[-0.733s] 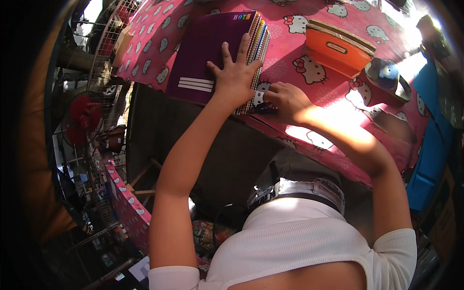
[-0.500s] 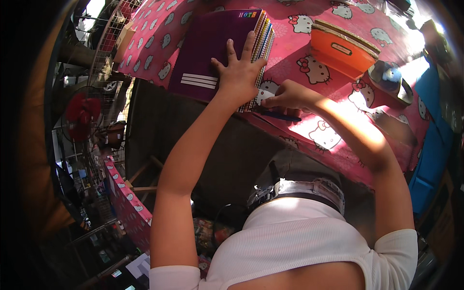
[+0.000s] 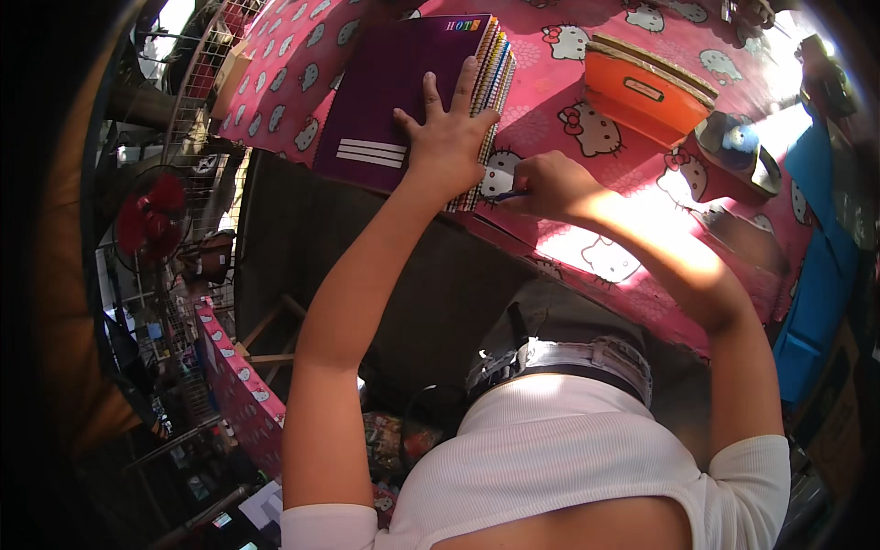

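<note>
A stack of spiral notebooks with a purple top cover lies at the far edge of my reach, its coloured coil edges facing right. My left hand rests flat on the cover with fingers spread. Just right of the coils, my right hand is closed, low over the tablecloth. A slim blue pen shows a little at its fingers; most of it is hidden by the hand.
The pink patterned tablecloth covers the table. An orange box-like holder stands right of the notebooks, beside a dark dish-like thing with something blue on it. A red fan and wire mesh are at the left.
My right hand has turned and the blue pen, which stuck out below it toward the right, is now mostly covered. My left hand stays on the notebooks; the view has shifted slightly.
</note>
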Demonstrator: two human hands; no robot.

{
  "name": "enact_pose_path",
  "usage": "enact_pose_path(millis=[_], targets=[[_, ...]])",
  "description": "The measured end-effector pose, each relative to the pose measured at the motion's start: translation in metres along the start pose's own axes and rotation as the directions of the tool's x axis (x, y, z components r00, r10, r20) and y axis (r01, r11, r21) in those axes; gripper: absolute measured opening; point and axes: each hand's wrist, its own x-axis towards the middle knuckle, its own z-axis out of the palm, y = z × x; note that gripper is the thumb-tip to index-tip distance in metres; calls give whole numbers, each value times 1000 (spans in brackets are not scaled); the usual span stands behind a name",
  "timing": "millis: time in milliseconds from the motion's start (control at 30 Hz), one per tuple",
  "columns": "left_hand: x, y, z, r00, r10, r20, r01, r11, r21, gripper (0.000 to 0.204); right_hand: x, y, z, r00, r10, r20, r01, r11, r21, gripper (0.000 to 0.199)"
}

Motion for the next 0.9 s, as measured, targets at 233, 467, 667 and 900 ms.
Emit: enact_pose_path(millis=[233,467,667,900], targets=[[2,5,-7,1000,6,5,-6,1000,-2,55,1,34,36,647,-591,-482,316,783,-536,43],[1,4,-5,1000,1,13,0,1000,-6,55,-1,15,26,872,-338,-353,268,935,-232,35],[0,3,-5,1000,-10,18,10,1000,11,59,0,20,10,937,-205,-283,170,975,-141,35],[1,5,-9,1000,5,18,-5,1000,-2,55,5,33,50,550,-631,-547,316,764,-563,28]])
